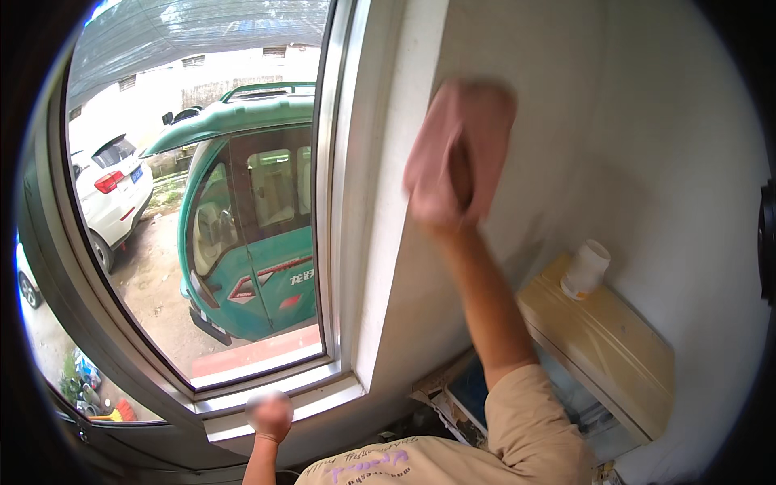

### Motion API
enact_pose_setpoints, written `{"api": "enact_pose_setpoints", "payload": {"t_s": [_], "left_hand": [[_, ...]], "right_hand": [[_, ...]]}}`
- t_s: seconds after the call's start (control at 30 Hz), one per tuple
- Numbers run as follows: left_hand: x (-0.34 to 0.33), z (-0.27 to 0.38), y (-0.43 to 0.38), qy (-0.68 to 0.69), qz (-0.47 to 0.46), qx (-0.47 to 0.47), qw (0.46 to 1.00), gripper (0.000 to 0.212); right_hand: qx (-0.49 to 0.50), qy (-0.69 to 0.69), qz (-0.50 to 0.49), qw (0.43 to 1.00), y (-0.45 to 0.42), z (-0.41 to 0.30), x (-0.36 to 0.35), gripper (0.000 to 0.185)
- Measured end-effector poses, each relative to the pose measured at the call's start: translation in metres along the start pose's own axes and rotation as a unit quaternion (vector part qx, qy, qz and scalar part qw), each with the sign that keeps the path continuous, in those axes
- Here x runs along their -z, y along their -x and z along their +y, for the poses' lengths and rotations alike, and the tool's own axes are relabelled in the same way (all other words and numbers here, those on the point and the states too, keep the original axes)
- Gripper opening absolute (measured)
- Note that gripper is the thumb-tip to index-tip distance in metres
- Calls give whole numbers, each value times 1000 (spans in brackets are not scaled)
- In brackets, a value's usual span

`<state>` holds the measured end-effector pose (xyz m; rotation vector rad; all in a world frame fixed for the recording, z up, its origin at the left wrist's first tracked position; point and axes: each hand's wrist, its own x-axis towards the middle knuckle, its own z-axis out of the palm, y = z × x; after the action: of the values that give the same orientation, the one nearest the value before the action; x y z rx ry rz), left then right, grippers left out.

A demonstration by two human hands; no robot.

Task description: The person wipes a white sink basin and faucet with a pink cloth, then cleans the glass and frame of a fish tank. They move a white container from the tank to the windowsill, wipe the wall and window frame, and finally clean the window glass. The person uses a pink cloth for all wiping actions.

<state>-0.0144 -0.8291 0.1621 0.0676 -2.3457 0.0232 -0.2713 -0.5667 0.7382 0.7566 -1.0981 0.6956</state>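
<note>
A pink cloth (485,130) is spread over and around my right hand (433,203), which is raised against or just in front of the white wall (545,79) right of the window. Motion blurs both cloth and hand, and most of the fingers are hidden; whether the cloth touches the wall I cannot tell. Low down, my left hand (273,417) is at the white window sill (327,400), near the bottom corner of the metal window frame (330,242). Its fingers are too blurred to make out.
Below my right arm, a yellowish cabinet (606,345) stands against the wall with a white plastic cup or tub (587,267) on top. Dark clutter (461,388) lies beneath my arm. Outside the window are a green vehicle (260,230) and a white car (115,182).
</note>
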Motion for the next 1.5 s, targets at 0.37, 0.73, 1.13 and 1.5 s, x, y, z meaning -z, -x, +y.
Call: {"api": "enact_pose_setpoints", "payload": {"t_s": [0.37,0.73,1.13,1.5], "left_hand": [[10,-5,12,-22,-67,8,997,5],[27,5,-8,-45,-81,11,996,15],[60,30,-41,-5,-96,50,994,14],[53,29,-49,-3,-78,36,996,12]], "right_hand": [[-80,-124,-458,876,218,22,104,44],[-400,284,-846,209,419,126,122,84],[-81,-318,-938,117,152,219,53,70],[-11,-534,-816,223,240,332,59,58]]}}
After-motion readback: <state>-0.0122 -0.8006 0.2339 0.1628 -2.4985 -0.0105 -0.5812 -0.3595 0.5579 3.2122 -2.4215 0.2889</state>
